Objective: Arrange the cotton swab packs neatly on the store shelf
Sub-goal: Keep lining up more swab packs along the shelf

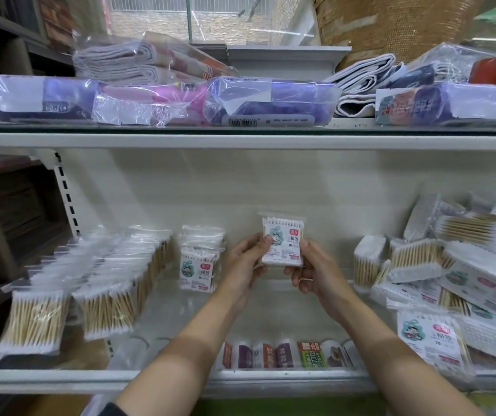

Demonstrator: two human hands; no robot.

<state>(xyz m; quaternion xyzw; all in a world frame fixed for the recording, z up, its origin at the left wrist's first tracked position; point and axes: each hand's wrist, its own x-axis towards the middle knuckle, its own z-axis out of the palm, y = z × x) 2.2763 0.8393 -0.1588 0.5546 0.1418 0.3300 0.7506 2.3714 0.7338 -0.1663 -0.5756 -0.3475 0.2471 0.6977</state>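
Glass store shelf (162,382), white back panel. Nearest, loose heap of swab packs (438,283) at right, neat rows (90,283) at left. Mid-shelf, held upright in the air: one cotton swab pack (282,243), left hand (245,265) and right hand (315,273) pinching its side edges. Higher up, bagged cloths (270,100) on the upper shelf.

Both bare forearms were extended forward and converged at one pack (282,246). The pack was pinched at its left edge by the left hand (245,265), thumb in front. Its lower right corner was gripped by the right hand (312,273), fingers curled beneath.
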